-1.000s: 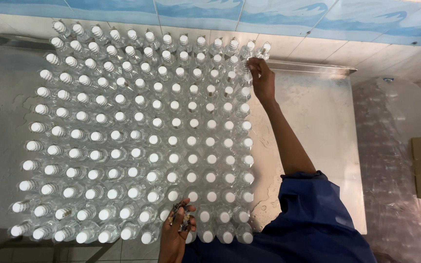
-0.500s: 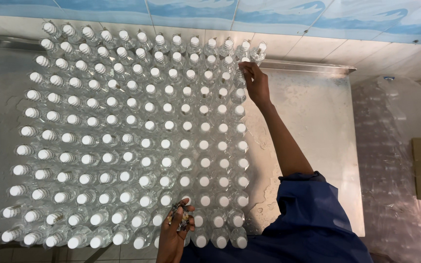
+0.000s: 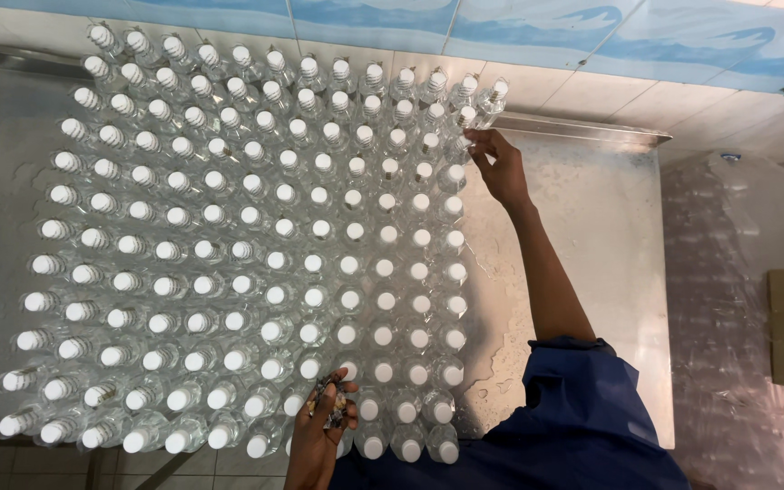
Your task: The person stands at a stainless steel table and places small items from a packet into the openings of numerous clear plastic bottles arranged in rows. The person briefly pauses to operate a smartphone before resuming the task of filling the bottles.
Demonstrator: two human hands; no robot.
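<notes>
Bottles [image 3: 312,263] pack the table [image 3: 592,236]; your right hand [image 3: 499,168], at one o'clock, pinches a corner bottle [image 3: 458,145]. Your left hand [image 3: 319,436], at six, grips a small dark object [image 3: 333,399].

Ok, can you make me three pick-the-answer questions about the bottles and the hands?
1. Where is the right hand?
A. at the far right corner of the bottles
B. on the floor
C. on the brown box

2. What colour are the bottle caps?
A. red
B. white
C. green

3. The left hand is:
A. empty and flat
B. holding a small dark bundle
C. out of view

Answers: 1 A, its fingers touch the corner bottles. 2 B, every cap looks white. 3 B, fingers wrap something small and dark.
</notes>
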